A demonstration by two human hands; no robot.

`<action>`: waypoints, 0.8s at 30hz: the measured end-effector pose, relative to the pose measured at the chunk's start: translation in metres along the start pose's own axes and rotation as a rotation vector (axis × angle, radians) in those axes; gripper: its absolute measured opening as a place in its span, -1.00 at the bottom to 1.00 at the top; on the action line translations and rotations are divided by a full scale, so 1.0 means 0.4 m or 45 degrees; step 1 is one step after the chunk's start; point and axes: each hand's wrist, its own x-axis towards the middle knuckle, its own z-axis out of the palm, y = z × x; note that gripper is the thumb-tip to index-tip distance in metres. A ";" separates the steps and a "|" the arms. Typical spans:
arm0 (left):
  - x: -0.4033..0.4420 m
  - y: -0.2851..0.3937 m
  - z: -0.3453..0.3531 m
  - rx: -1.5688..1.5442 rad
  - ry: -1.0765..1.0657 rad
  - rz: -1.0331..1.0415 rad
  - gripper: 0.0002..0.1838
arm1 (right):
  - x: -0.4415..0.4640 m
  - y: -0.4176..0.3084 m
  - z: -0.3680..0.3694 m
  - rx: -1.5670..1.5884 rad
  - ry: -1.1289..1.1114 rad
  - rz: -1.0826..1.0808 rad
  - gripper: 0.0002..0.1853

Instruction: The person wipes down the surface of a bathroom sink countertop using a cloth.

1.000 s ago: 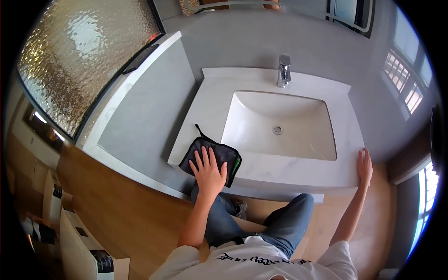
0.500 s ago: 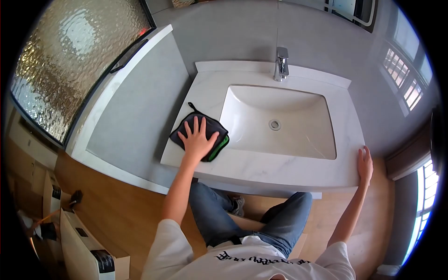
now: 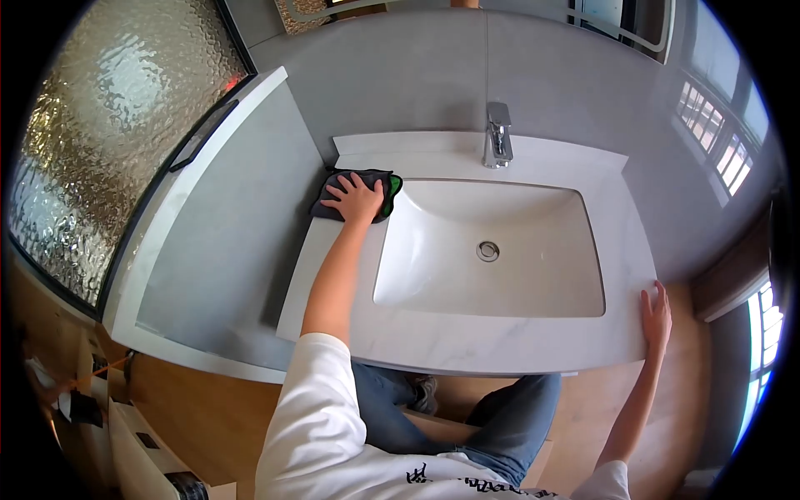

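My left hand (image 3: 357, 200) lies flat with spread fingers on a dark grey cleaning cloth (image 3: 327, 205) with a green underside showing at its right edge. The cloth rests on the white marbled countertop (image 3: 450, 343), at its back left, and reaches the grey side wall. Just right of it is the white rectangular sink basin (image 3: 533, 258). At the counter's right edge, my right hand (image 3: 657, 317) rests with its fingers stretched out and holds nothing.
A chrome faucet (image 3: 498, 137) stands behind the basin, above the metal drain (image 3: 488, 251). A low grey partition (image 3: 225, 225) with textured glass (image 3: 125, 133) bounds the left side. Cardboard boxes (image 3: 154, 450) sit on the floor at lower left.
My left hand has pushed the cloth away from me, from the counter's front left to its back left corner. The camera view has shifted slightly. My right hand stays at the right edge.
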 end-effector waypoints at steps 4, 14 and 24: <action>0.054 0.031 0.013 0.040 -0.023 -0.002 -0.16 | 0.000 -0.012 -0.005 0.008 0.005 0.011 -0.44; 0.095 0.106 0.026 0.042 -0.113 0.197 -0.15 | -0.015 -0.037 -0.024 -0.010 -0.008 0.024 -0.39; -0.006 0.278 0.078 -0.137 0.058 0.854 -0.20 | -0.020 -0.049 -0.028 0.004 -0.008 0.056 -0.33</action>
